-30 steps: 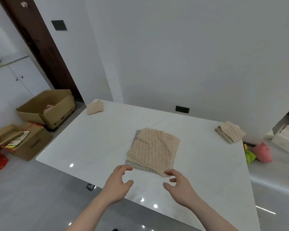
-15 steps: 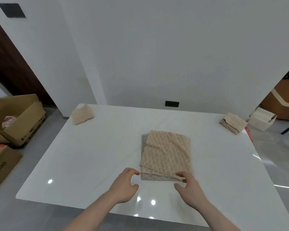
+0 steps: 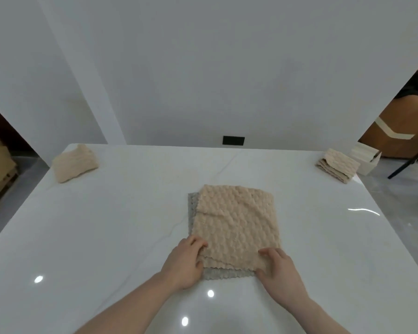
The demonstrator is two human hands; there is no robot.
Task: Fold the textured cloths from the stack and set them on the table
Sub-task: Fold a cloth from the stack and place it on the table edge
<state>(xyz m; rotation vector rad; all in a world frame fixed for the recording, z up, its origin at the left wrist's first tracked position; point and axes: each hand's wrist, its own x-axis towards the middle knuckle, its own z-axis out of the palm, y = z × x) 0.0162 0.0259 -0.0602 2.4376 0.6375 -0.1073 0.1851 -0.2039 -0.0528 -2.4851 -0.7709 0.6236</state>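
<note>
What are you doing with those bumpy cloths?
A person is folding cloths at a white table. Both hands are at the near edge of the beige cloth on top of the stack in the middle: the left hand at its left corner, the right hand at its right corner. A grey cloth lies under it. One folded cloth sits at the far left corner, and a small pile of cloths sits at the far right corner.
</note>
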